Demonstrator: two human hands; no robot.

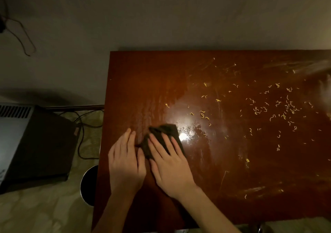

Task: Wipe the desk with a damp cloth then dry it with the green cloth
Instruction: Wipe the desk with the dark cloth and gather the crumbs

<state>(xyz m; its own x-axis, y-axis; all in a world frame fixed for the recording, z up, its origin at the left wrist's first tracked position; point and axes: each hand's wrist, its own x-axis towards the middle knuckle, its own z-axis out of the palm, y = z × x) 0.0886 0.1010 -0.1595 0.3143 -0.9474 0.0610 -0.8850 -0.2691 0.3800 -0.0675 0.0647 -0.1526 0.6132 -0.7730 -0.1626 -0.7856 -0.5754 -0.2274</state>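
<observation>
Dim light, head view down onto a reddish-brown worktop. A dark cloth, bunched and creased, lies in the left half of the worktop, nearer the front edge than the back; its colour cannot be told in this light. The right hand lies palm-down on the cloth, its fingers straight and fanned apart, pressing it flat. The cloth's far edge shows beyond the fingertips and its left edge beside the thumb. The left hand lies flat on bare wood just left of the cloth, its fingers straight and close together, the thumb at the cloth's left edge; whether they touch is unclear. There is a wet sheen and glare just right of the cloth. Pale crumbs are scattered over the right half, thickest toward the right edge. Off the left edge, lower down: a round dark container, a black box and cables.
</observation>
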